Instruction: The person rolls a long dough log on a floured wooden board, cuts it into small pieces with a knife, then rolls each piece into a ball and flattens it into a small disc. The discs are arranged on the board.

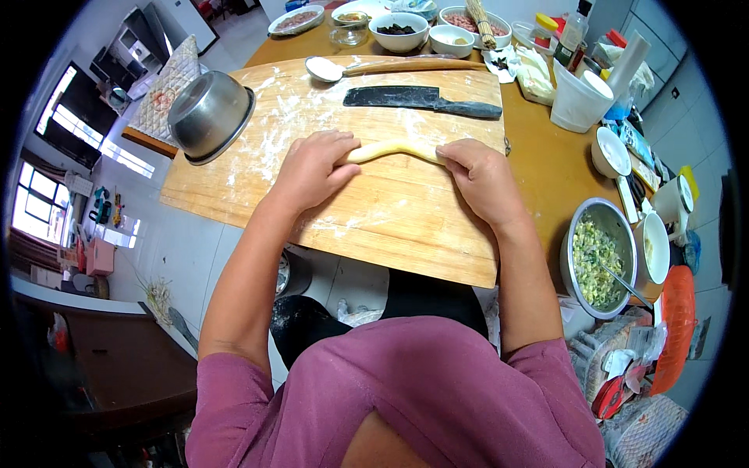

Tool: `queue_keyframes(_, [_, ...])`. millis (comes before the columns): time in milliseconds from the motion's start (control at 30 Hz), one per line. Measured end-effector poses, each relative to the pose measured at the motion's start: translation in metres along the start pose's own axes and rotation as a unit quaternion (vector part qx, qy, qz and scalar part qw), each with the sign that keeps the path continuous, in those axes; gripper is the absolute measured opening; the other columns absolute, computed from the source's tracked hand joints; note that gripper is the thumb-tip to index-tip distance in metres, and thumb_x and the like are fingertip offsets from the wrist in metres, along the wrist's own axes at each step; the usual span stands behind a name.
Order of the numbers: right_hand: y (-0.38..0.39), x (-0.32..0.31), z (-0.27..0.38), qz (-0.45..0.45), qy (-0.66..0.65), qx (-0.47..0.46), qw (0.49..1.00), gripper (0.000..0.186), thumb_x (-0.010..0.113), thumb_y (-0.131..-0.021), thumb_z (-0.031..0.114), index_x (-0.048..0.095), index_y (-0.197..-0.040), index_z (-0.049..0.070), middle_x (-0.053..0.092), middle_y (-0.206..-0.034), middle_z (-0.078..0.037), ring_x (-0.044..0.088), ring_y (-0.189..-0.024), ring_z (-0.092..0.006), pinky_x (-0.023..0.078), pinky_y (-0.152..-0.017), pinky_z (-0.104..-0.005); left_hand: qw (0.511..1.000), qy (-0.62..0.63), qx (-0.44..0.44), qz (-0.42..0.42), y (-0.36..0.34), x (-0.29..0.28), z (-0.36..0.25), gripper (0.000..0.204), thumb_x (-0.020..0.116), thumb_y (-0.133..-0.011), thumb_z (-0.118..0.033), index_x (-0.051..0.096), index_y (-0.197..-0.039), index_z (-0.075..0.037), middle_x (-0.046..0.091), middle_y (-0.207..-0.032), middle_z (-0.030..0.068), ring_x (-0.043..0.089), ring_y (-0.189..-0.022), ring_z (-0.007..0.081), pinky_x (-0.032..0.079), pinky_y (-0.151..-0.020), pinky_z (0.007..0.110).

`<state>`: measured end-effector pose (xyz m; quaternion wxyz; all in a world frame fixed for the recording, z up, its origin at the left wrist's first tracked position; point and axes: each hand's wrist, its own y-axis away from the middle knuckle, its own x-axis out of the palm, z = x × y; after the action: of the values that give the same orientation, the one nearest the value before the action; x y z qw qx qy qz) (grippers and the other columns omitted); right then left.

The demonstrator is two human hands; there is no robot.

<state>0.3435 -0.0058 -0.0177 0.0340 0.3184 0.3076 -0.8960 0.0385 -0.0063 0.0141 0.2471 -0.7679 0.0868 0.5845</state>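
Observation:
A long, slightly arched yellow dough rope lies crosswise on a flour-dusted wooden board. My left hand has its fingers curled over the rope's left end. My right hand grips the right end between thumb and fingers. Just beyond the rope lies a black cleaver, handle to the right. Farther back is a wooden rolling pin, with a spoon of white powder by its left end. An upturned steel bowl rests at the board's left edge.
Bowls of food line the back of the table. A steel bowl of chopped greens, white bowls and a plastic container stand on the right. A red basket is at the lower right, below the table.

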Motion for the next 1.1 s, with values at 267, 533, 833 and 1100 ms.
queue_keyframes(267, [-0.002,-0.002,-0.003,0.019,0.045,-0.048,0.998,0.018,0.071,-0.092,0.001,0.077,-0.109,0.002,0.076,-0.105,-0.017,0.07,-0.1,-0.0385,0.057,-0.09,-0.0444,0.992,0.103,0.065,-0.011,-0.031,0.039,-0.025,0.035,0.074,-0.093,-0.011,0.073,-0.128,-0.007,0.07,-0.115,0.0148,0.064,-0.11,0.036,0.052,-0.097,0.044])
queue_keyframes(533, [0.005,-0.009,-0.006,0.032,0.019,-0.008,0.999,0.039,0.073,-0.096,0.015,0.069,-0.132,0.001,0.069,-0.133,-0.021,0.062,-0.129,-0.0381,0.048,-0.111,-0.0438,0.999,-0.006,-0.043,0.024,0.011,0.002,-0.018,0.083,0.078,-0.091,-0.042,0.046,-0.159,-0.008,0.053,-0.158,0.0199,0.044,-0.151,0.0373,0.03,-0.127,0.05])
queue_keyframes(833, [-0.004,0.012,0.028,0.194,0.256,0.016,0.947,0.098,0.058,-0.097,0.07,0.039,-0.163,0.0,0.039,-0.169,-0.021,0.032,-0.16,-0.0337,0.022,-0.131,-0.0496,0.988,-0.108,-0.105,0.031,-0.003,0.025,0.001,0.097,0.063,-0.094,-0.071,0.04,-0.163,-0.006,0.043,-0.167,0.0193,0.037,-0.157,0.0343,0.03,-0.127,0.05])
queue_keyframes(1100, [-0.021,0.011,0.027,0.229,0.28,0.014,0.932,0.107,0.06,-0.092,0.075,0.036,-0.163,-0.002,0.036,-0.169,-0.024,0.03,-0.16,-0.0368,0.022,-0.131,-0.0503,0.985,-0.083,-0.137,0.067,-0.019,0.015,0.002,0.11,0.061,-0.088,-0.08,0.034,-0.167,-0.009,0.031,-0.174,0.0172,0.027,-0.163,0.031,0.024,-0.129,0.055])
